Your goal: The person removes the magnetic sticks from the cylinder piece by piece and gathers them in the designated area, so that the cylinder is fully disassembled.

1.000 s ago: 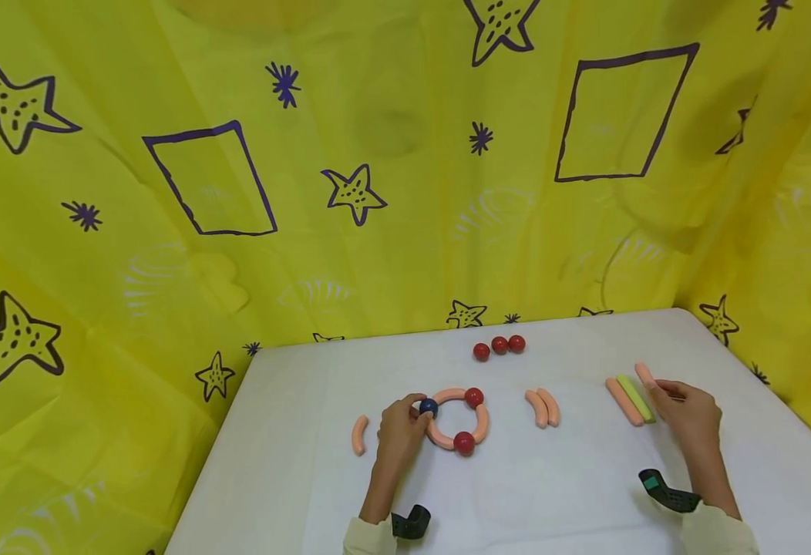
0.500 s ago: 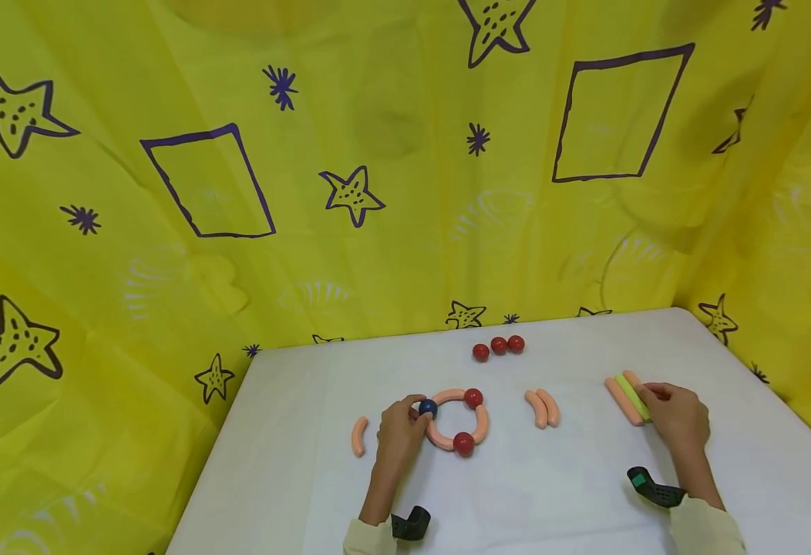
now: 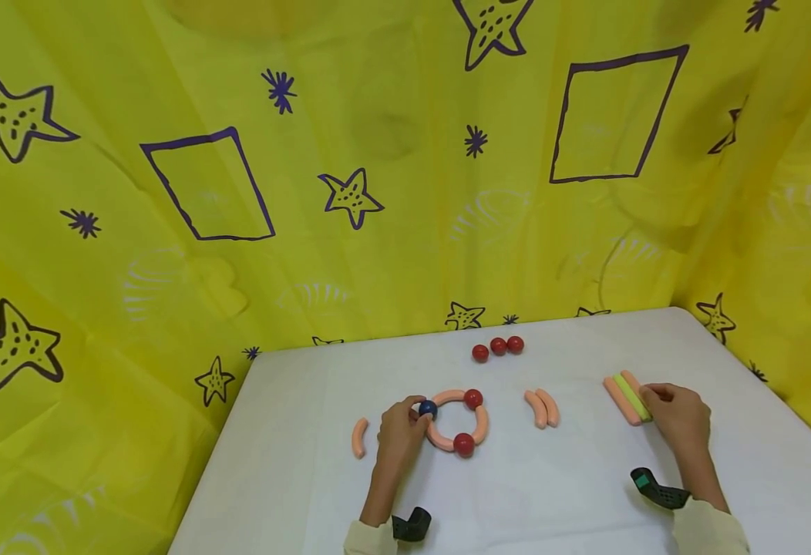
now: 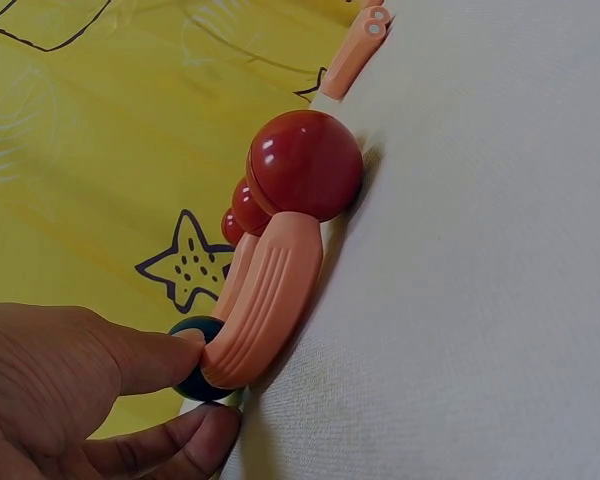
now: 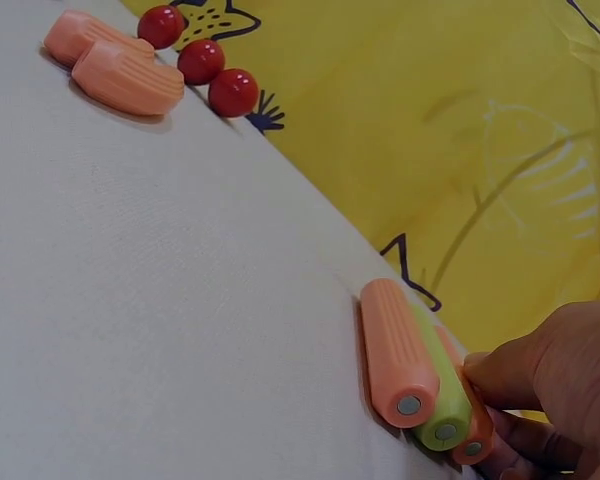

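Note:
My left hand [image 3: 400, 430] pinches a dark blue ball [image 4: 195, 384] between thumb and fingers. This ball sits in a ring on the table, made of curved orange magnetic sticks [image 3: 482, 424] and two red balls, one at the top right [image 3: 472, 398] and one at the bottom [image 3: 464, 444]. Off to the right, my right hand [image 3: 679, 416] pinches a straight orange magnetic stick [image 3: 630, 377], which lies along a green stick [image 5: 445, 400]. Another straight orange stick [image 5: 395, 355] flanks the green one on its left. Round metal discs show at their near ends.
Behind the ring, three loose red balls [image 3: 498, 346] lie on the white table [image 3: 530, 493]. Two curved orange sticks [image 3: 541, 408] lie right of the ring, and one more curved stick [image 3: 359, 438] left of my left hand. A yellow patterned curtain [image 3: 405, 231] hangs behind the table.
My right hand has moved left and brought the straight orange stick alongside the green one; it stood slightly apart before. The left hand has stayed on the blue ball.

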`<action>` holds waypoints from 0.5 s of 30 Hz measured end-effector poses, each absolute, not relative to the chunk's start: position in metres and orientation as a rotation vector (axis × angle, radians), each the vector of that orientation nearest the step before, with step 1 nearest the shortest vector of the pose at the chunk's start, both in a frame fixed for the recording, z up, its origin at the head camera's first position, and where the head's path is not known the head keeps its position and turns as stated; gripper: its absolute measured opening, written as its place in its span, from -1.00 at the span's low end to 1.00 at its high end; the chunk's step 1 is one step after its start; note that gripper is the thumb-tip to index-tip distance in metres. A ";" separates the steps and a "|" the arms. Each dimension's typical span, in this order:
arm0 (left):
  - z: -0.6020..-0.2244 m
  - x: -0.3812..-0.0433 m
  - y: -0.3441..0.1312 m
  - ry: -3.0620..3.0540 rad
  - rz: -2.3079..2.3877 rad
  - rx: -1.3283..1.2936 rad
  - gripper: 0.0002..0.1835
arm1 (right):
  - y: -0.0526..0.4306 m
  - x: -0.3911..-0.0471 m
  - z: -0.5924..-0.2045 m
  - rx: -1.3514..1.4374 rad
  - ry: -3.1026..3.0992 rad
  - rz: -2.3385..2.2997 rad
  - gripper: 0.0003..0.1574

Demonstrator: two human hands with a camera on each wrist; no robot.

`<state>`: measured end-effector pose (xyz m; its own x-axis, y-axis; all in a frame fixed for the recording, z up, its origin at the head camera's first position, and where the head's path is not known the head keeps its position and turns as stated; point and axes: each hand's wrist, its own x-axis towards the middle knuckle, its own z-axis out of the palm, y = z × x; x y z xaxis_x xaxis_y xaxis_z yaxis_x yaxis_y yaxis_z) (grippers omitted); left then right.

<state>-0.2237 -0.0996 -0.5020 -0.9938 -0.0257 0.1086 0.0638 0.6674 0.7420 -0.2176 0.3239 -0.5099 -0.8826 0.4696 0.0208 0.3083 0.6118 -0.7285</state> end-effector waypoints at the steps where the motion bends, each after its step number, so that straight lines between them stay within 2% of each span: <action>1: -0.502 -0.224 -0.100 -2.766 -1.234 -0.034 -0.66 | 0.324 -0.217 -0.510 -0.642 -2.626 1.130 -0.43; 15: -0.502 -0.223 -0.099 -2.775 -1.223 -0.004 -0.67 | 0.323 -0.213 -0.505 -0.711 -2.575 1.180 -0.44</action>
